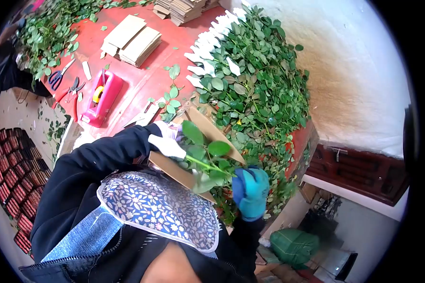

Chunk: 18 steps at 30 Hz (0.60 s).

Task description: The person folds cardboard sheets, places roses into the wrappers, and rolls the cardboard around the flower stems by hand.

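Note:
My right hand (251, 192), in a teal and blue glove, is closed around the lower stem of a rose (204, 163). White netting or wrap covers the rose's bud (167, 146), which points left, and green leaves spread along the stem. Beneath the stem is a folded piece of brown cardboard (182, 177), its two flaps standing apart. My left hand (174, 130), in a pale glove, is at the cardboard's left end, close behind the wrapped bud. Its fingers are mostly hidden, so their grip does not show.
A pile of leafy roses (255, 89) with white-covered buds fills the red table's right side. On the left lie a pink tape dispenser (101, 101), red-handled pruners (71, 96) and blue-handled scissors (56, 78). Cardboard sheets (132, 40) are stacked farther back. Another person's dark sleeve (2, 66) shows far left.

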Available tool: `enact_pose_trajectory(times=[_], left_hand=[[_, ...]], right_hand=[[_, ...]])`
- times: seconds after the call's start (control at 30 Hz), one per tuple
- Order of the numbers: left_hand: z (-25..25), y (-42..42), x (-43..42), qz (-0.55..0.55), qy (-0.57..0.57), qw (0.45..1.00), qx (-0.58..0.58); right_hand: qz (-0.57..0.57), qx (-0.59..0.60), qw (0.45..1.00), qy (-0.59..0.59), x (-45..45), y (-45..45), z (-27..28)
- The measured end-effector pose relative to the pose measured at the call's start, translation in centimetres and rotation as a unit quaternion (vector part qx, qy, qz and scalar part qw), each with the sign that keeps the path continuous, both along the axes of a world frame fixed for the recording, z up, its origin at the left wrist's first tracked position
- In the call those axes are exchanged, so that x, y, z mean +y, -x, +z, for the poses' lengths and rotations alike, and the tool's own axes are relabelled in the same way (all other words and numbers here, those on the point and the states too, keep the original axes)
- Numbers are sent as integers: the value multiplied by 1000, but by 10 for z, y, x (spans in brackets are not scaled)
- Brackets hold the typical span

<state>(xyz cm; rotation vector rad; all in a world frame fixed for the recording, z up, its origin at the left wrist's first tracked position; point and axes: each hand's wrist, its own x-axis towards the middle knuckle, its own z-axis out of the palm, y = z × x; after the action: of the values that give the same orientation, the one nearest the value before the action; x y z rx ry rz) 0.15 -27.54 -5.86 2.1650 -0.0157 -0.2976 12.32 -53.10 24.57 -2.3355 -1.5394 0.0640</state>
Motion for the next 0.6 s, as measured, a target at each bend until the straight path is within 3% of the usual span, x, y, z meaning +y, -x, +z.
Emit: enact_pose_trajectory(times=[0.1,0.13,0.17,0.2,0.27,0.3,0.33,0.4,0.43,0.47,0.53,0.57,0.6], left_hand=[[85,-1,5,13,-35,999,-12],[54,-5,1,-40,-124,974,-185],[17,7,-11,40,-112,985,-128],[33,5,-8,39,-112,984,-130],[85,3,-3,48,-47,996,51],[63,7,-6,48,-88,994,-35],[59,4,-6,44,-89,994,-35],[54,2,-4,-11,-94,992,77],[28,4,-5,-15,-95,992,79],[-12,8,-6,-23,-117,992,-30],[-9,6,-6,-31,-135,980,-143],[-7,8,-6,-12,-104,988,-115],[11,10,-6,7,-71,994,-84]], right_hand=[[-24,-100,995,-4,-14,2,-59],[-35,-108,994,5,-16,2,-78],[-39,-115,992,24,-26,-3,-104],[-44,-123,991,42,-34,-8,-131],[-64,-92,988,102,-38,-13,-162],[-84,-64,983,152,-43,-18,-180],[-88,-62,983,151,-42,-19,-186],[-106,-47,976,186,-37,-23,-193],[-116,-20,966,230,-31,-27,-187],[-120,-18,965,231,-32,-30,-189],[-110,86,976,169,-24,-33,-177],[-35,0,992,124,-27,-32,-163],[-35,0,991,126,-25,-27,-141]])
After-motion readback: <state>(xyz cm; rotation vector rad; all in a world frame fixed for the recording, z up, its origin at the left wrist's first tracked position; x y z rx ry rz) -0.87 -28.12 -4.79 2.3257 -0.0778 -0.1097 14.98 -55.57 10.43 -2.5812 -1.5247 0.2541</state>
